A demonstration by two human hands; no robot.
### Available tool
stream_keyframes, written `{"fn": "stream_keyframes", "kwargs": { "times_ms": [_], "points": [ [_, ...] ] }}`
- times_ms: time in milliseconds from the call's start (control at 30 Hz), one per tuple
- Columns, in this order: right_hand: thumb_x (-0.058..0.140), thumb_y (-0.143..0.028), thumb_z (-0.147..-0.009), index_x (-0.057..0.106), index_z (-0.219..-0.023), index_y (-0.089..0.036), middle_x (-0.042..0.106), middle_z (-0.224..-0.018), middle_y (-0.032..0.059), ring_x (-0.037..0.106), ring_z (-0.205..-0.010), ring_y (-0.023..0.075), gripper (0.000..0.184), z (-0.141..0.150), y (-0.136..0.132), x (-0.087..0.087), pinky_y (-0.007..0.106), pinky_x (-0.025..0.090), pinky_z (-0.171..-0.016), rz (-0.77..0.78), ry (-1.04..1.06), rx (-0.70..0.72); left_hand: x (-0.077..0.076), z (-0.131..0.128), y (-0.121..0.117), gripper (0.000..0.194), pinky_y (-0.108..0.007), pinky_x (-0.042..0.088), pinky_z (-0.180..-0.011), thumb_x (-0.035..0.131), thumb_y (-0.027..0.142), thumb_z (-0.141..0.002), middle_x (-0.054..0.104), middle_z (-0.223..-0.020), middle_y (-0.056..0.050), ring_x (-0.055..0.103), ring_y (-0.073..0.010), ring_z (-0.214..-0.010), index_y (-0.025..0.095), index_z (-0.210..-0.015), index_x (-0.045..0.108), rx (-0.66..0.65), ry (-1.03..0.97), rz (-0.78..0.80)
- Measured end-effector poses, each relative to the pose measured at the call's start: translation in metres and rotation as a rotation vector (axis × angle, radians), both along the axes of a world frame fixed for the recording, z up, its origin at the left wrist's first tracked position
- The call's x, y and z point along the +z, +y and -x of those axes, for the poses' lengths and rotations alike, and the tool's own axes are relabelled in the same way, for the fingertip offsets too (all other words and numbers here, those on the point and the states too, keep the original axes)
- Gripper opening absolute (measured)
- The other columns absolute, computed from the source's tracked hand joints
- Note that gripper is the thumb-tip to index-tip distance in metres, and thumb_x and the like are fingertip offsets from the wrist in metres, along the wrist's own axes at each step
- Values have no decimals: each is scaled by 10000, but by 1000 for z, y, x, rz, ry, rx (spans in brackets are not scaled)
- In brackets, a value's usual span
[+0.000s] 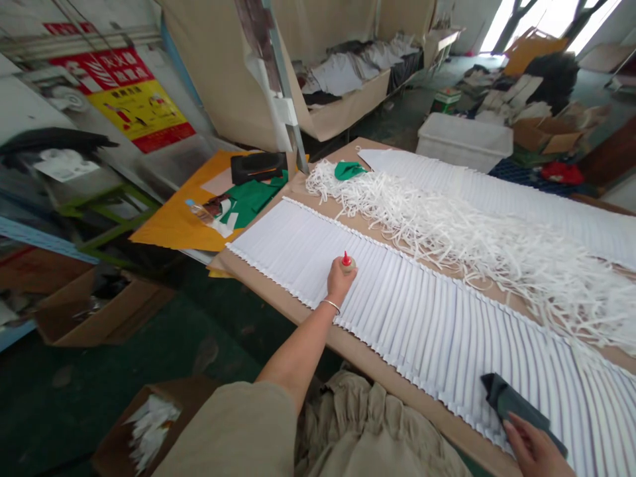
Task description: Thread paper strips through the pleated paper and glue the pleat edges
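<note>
My left hand [340,283], with a bangle at the wrist, is closed around a small bottle with a red pointed nozzle [346,259]. It is above a long row of overlapping white pieces [402,291] laid along the table. At the lower right, my right hand [534,445] grips the near edge of a dark green folded piece [521,407], which looks like cloth and lies on the same row. My right thumb and part of the fingers show; the rest of that hand is cut off by the frame.
Behind the row lies a heap of narrow white straps [447,218] with a green piece [349,170] on it. Another white row [507,192] runs beyond. A black case [258,167] and green cloth lie left on yellow sheeting [163,222]. Cardboard boxes [84,311] and a white bin [464,142] stand around.
</note>
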State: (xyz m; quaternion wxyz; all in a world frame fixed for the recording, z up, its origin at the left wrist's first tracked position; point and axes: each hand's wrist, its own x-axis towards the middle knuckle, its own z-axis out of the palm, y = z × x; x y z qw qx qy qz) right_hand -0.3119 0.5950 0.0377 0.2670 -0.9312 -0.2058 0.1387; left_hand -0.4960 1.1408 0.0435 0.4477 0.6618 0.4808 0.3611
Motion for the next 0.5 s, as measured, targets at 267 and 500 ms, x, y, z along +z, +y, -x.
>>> {"fn": "stream_keyframes", "kwargs": {
  "times_ms": [267, 500],
  "points": [
    [694, -678, -847, 574, -1372, -211, 778, -1106, 141, 765, -910, 251, 713, 106, 237, 72, 349, 620, -715, -573, 1067, -214, 47, 22, -82, 530, -424, 550, -982, 812, 443, -782, 728, -1117, -112, 693, -247, -1036, 148, -1179, 622, -390, -370, 397],
    [622, -599, -955, 638, -1222, -203, 785, -1016, 91, 772, -809, 189, 478, 136, 308, 77, 280, 630, -650, -872, 1657, -230, 63, 58, -115, 766, -487, 491, -1121, 794, 522, -803, 662, -1351, -161, 633, -313, -1265, 171, -1443, 561, -535, -397, 561]
  ]
}}
